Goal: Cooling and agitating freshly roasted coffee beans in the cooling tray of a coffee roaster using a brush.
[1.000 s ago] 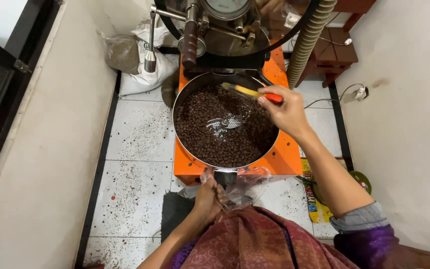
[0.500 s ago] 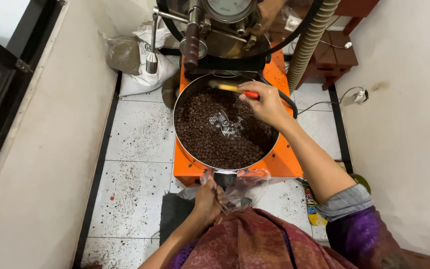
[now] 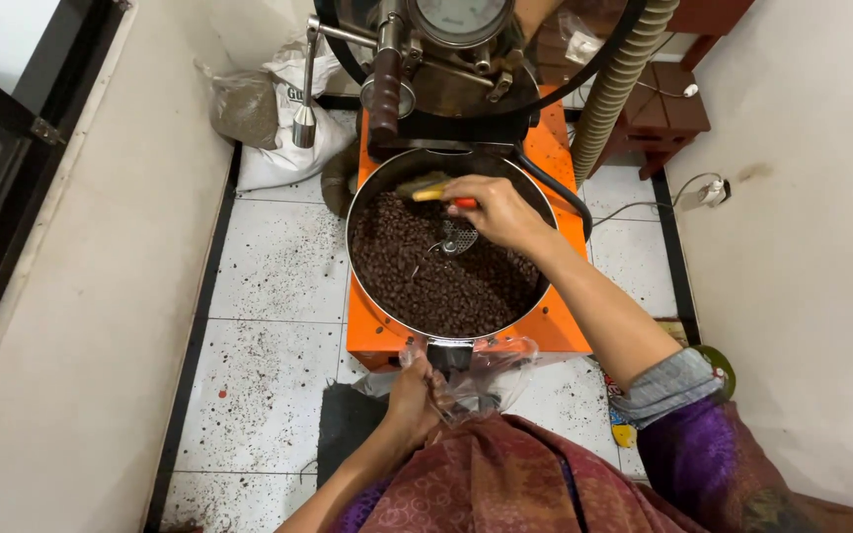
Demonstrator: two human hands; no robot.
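A sack (image 3: 283,118) slumps against the wall on speckled white floor tiles (image 3: 269,286). The left hand (image 3: 415,390) pinches a clear plastic bag (image 3: 491,370) closed-fisted just under the chute of the round cooling tray (image 3: 367,276), heaped with dark roasted beans (image 3: 426,276). The right hand (image 3: 496,209) is clenched around a small brush (image 3: 436,190) at the tray's far rim. Short, low strokes toward the chute, bag mouth held tight beneath, would likely limit spills. The roaster's levers (image 3: 387,89) and ribbed hose (image 3: 624,79) crowd overhead.
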